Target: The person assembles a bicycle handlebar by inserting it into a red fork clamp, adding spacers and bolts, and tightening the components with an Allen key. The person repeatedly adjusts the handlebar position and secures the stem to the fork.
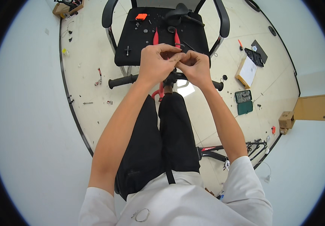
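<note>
My left hand [155,62] and my right hand [195,66] meet above the front edge of a black chair seat [126,35]. Both are closed, thumbs and fingers pinched together at the same spot. What they pinch is too small and too covered to make out. A thin dark curved piece shows just beyond the fingertips. Past the hands, two red tapered bars [155,37] lie over the seat. Below the hands runs a black bicycle handlebar [123,81] with grips at its ends, and a red curved tube [156,93] shows by my knees.
On the seat lie a bicycle saddle [177,14], an orange piece [141,17], a small cross-shaped tool [127,50] and small metal parts. To the right are an open green case [244,102], a white-topped box [247,71], a black tool case [255,56] and a dark bicycle frame [213,152].
</note>
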Demonstrator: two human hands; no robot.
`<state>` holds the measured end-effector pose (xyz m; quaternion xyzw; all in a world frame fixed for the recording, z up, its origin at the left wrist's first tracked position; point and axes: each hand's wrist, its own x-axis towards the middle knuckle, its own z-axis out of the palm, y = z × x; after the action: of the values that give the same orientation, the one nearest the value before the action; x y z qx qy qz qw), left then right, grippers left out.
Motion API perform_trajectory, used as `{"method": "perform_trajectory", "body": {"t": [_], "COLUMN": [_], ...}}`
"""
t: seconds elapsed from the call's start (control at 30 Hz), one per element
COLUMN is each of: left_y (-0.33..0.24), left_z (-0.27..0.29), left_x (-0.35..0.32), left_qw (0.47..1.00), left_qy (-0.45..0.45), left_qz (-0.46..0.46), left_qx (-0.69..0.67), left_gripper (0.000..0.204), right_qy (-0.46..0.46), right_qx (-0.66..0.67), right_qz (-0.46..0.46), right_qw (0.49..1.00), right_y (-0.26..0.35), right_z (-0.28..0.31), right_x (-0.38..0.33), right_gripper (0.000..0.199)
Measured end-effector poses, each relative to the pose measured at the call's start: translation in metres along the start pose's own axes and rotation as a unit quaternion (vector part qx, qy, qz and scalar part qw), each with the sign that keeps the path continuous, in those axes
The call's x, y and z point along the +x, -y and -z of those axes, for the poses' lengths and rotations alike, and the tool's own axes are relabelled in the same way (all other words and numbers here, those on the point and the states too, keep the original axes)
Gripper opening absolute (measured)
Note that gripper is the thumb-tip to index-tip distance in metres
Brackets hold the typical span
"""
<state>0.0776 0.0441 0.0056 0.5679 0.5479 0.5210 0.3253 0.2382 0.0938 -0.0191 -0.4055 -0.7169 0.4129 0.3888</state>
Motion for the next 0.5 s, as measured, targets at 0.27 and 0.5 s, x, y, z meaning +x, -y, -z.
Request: {"method": "perform_trajectory", "body": {"t": [0.27, 0.5], "left_y": [-0.002, 0.0], "left_z": [0.005, 0.003], "left_x": [0.001, 0.001], "left_qw": [0.999, 0.998], "left_qy": [-0.002, -0.007], "left_qz": [-0.031, -0.056], "left_qx": [0.014, 0.025], "left_gripper": [0.014, 0.017], "right_qy": [0.126, 0.047], "right_qx": [0.083, 0.054], "right_qz": [-0.026, 0.006], "right_qw": [0.988, 0.997], "right_y": [0.018, 0.005], "right_z": [0.015, 0.006], "right_x": [0.001, -0.005], "right_gripper": [0.021, 0.017]}}
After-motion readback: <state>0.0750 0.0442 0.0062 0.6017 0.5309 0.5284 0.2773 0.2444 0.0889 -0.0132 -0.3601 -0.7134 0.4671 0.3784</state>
